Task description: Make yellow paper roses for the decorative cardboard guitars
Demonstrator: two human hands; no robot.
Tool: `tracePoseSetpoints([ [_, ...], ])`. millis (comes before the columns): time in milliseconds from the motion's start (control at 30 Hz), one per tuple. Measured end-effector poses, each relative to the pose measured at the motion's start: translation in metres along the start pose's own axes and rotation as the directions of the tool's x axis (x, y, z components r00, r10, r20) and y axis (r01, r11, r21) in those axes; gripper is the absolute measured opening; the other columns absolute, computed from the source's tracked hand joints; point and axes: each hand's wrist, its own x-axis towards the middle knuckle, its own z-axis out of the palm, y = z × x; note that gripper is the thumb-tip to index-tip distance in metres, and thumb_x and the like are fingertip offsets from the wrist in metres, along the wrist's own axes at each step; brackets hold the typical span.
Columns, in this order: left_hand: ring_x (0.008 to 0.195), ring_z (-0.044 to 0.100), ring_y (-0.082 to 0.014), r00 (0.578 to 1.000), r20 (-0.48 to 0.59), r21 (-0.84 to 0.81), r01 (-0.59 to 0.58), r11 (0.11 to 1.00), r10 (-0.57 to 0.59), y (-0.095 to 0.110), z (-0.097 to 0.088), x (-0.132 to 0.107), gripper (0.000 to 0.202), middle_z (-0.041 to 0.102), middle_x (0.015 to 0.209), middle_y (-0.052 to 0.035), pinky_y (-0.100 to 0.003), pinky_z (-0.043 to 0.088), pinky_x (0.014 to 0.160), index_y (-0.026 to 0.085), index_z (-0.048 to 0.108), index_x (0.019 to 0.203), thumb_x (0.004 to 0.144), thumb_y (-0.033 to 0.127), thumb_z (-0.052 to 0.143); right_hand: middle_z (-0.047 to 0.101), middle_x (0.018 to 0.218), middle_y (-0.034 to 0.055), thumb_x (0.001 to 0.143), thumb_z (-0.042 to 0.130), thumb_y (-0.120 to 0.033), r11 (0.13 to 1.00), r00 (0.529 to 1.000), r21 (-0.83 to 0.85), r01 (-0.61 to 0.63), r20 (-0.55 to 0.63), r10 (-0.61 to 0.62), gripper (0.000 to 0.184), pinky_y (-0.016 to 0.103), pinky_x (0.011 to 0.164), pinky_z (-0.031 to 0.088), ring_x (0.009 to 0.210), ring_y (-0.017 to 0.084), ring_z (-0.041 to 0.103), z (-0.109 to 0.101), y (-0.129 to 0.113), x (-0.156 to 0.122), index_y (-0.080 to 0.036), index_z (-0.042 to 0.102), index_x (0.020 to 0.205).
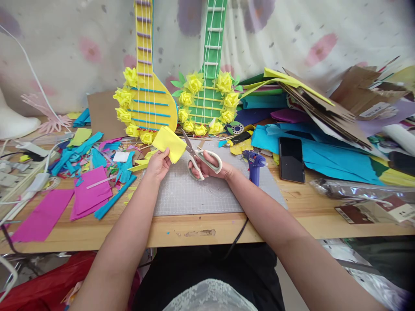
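Above the grey cutting mat, my left hand pinches a folded piece of yellow crepe paper by its lower edge. My right hand has its fingers through the handles of white-handled scissors. The blades are parted and point up and left, close to the paper's right edge; whether they touch it I cannot tell. Behind stand a yellow paper instrument and a green one, both with strings and yellow paper flowers around their bodies.
A blue glue gun stands on the mat's right side, with a black phone beyond it. Blue paper and cardboard sheets are piled at right. Magenta sheets, colourful scraps and white cables cover the left.
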Motion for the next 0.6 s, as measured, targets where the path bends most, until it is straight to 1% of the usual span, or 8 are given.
tracePoseSetpoints([
  [167,0.084,0.066,-0.0127,0.999,-0.034,0.013,-0.005,1.0,0.006,0.0013,0.0026,-0.0025,0.025,0.07,0.09,-0.0069,-0.023,0.05,0.083,0.014,0.061,0.099,0.076,0.006,0.054,0.047,0.06,0.0001,0.078,0.025,-0.07,0.999,0.999,0.042,-0.026,-0.045,0.027,0.061,0.019,0.04,0.025,0.051,0.009,0.044,0.0002,0.0,-0.0011,-0.014,0.047,0.087],
  [267,0.085,0.066,-0.0127,0.998,-0.055,0.011,-0.012,1.0,0.013,0.0018,0.004,-0.0035,0.023,0.07,0.088,-0.0063,-0.024,0.05,0.084,0.013,0.062,0.097,0.077,0.005,0.053,0.045,0.057,-0.0015,0.08,0.027,-0.067,0.998,0.999,0.068,-0.005,-0.047,0.008,0.057,0.019,0.04,0.028,0.048,0.008,0.043,-0.0004,-0.0002,-0.0011,-0.014,0.047,0.085],
  [367,0.085,0.066,-0.0128,0.998,-0.056,0.01,-0.022,1.0,0.023,0.0025,0.0046,-0.0035,0.022,0.07,0.088,-0.0062,-0.024,0.05,0.084,0.013,0.063,0.095,0.077,0.005,0.052,0.043,0.053,-0.0033,0.081,0.031,-0.065,0.997,0.998,0.076,0.015,-0.065,-0.01,0.054,0.018,0.04,0.027,0.044,0.007,0.04,-0.0019,0.0008,-0.0004,-0.014,0.047,0.082],
  [467,0.085,0.066,-0.013,0.998,-0.056,0.025,-0.024,0.999,0.026,0.0035,0.0042,-0.0027,0.019,0.07,0.087,-0.0064,-0.024,0.051,0.083,0.012,0.063,0.092,0.077,0.005,0.053,0.039,0.05,-0.005,0.082,0.034,-0.063,0.997,0.996,0.079,0.013,-0.084,-0.006,0.052,0.017,0.037,0.025,0.041,0.005,0.036,-0.0038,0.0033,0.0009,-0.013,0.048,0.078],
  [600,0.081,0.066,-0.0122,0.996,-0.084,0.036,-0.025,0.999,0.028,0.0046,0.0033,-0.0021,0.014,0.07,0.082,-0.0059,-0.023,0.051,0.081,0.012,0.063,0.084,0.077,0.005,0.053,0.038,0.048,-0.0061,0.082,0.037,-0.061,0.995,0.997,0.104,0.006,-0.075,0.002,0.049,0.015,0.035,0.023,0.038,0.004,0.033,-0.0053,0.006,0.0023,-0.013,0.047,0.078],
])
